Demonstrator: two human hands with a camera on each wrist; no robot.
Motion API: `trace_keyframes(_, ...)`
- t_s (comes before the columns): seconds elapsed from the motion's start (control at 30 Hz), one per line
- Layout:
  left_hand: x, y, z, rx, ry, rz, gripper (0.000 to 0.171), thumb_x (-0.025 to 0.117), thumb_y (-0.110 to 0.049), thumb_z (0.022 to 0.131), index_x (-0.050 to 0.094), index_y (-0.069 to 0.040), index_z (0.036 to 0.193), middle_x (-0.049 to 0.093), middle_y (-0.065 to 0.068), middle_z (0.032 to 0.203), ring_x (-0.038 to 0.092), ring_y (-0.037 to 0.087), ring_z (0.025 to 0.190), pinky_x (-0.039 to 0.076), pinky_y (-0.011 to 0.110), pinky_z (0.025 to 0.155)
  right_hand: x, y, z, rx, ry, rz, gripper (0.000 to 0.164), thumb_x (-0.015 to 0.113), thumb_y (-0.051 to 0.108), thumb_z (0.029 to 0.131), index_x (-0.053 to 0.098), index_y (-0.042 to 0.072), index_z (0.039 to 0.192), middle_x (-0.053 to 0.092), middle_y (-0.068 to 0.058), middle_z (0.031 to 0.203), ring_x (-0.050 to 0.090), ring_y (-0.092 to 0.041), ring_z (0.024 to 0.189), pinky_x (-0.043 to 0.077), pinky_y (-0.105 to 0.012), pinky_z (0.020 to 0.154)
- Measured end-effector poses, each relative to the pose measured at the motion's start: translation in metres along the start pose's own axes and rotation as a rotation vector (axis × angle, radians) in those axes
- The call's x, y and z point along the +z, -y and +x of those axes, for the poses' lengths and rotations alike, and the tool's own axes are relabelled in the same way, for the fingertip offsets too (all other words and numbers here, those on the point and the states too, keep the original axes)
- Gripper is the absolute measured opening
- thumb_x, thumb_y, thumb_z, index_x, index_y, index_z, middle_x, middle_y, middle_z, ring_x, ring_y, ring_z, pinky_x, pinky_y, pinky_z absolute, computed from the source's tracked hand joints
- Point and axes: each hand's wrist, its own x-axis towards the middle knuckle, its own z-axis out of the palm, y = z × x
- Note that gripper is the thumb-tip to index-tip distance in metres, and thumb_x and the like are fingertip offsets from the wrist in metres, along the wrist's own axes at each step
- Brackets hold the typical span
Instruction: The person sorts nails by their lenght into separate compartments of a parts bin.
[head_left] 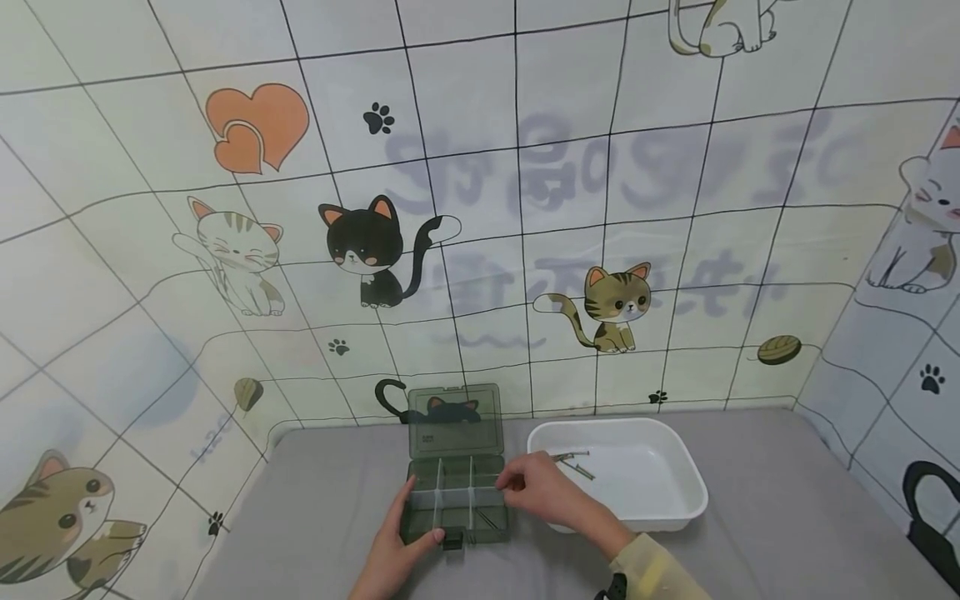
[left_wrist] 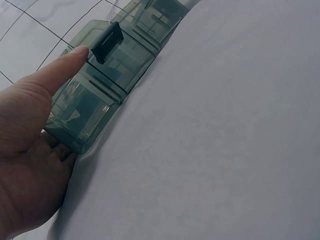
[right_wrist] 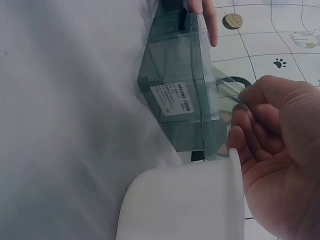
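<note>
A green see-through compartment box (head_left: 422,518) stands with its lid (head_left: 454,442) raised against the wall. My left hand (head_left: 397,546) grips its left front corner, thumb beside the dark latch (left_wrist: 107,42) and fingers round the side. Over the box's right edge my right hand (head_left: 543,492) pinches a thin, dark metal piece (right_wrist: 238,100) between thumb and fingertips; cannot tell its exact kind. A few slim metal pieces (head_left: 487,519) lie in the front right compartment. Several similar pieces (head_left: 579,469) rest in the white tray (head_left: 652,500) to the right, partly behind the right hand.
Grey cloth (head_left: 322,492) covers the table. A wall sheet with cat drawings (head_left: 570,217) rises behind and along both sides. A white label (right_wrist: 173,99) is stuck to the box's right side. At the far right a black strap (head_left: 930,508) hangs by the wall.
</note>
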Motion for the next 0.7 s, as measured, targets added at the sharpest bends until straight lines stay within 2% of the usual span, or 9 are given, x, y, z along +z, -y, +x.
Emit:
trace_keyframes(0.13, 0.001, 0.000, 0.001, -0.001, -0.002, 0.008, 0.095, 0.084, -0.034, 0.087, 0.029, -0.012, 0.162, 0.027, 0.029, 0.162, 0.022, 0.055, 0.147, 0.029, 0.075, 0.108, -0.002, -0.001, -0.002, -0.007, 0.005, 0.014, 0.008, 0.071, 0.005, 0.091, 0.078, 0.004, 0.095, 0.072, 0.006, 0.087, 0.062, -0.002, 0.076, 0.054, -0.024, 0.069)
trace_keyframes(0.3, 0.001, 0.001, 0.002, 0.025, -0.007, 0.000, 0.094, 0.084, -0.032, 0.088, 0.030, -0.012, 0.162, 0.028, 0.028, 0.162, 0.022, 0.055, 0.147, 0.027, 0.075, 0.109, -0.010, -0.001, -0.006, -0.004, 0.000, 0.041, 0.010, 0.070, 0.007, 0.094, 0.079, 0.009, 0.097, 0.073, 0.004, 0.093, 0.065, -0.004, 0.082, 0.055, -0.025, 0.073)
trace_keyframes(0.53, 0.000, 0.001, 0.001, 0.021, -0.001, 0.000, 0.094, 0.084, -0.033, 0.088, 0.030, -0.012, 0.162, 0.028, 0.028, 0.162, 0.022, 0.055, 0.147, 0.028, 0.075, 0.108, -0.026, -0.007, -0.014, 0.021, -0.036, 0.085, 0.012, 0.068, 0.007, 0.095, 0.079, 0.003, 0.100, 0.074, 0.001, 0.093, 0.066, -0.007, 0.083, 0.056, -0.026, 0.074)
trace_keyframes(0.7, 0.000, 0.002, 0.000, 0.026, -0.004, 0.000, 0.093, 0.083, -0.033, 0.088, 0.030, -0.012, 0.162, 0.028, 0.028, 0.162, 0.023, 0.054, 0.147, 0.029, 0.075, 0.108, -0.041, -0.016, -0.021, 0.036, -0.083, 0.071, 0.013, 0.067, 0.007, 0.097, 0.079, 0.006, 0.100, 0.075, -0.002, 0.098, 0.068, -0.010, 0.088, 0.057, -0.027, 0.078)
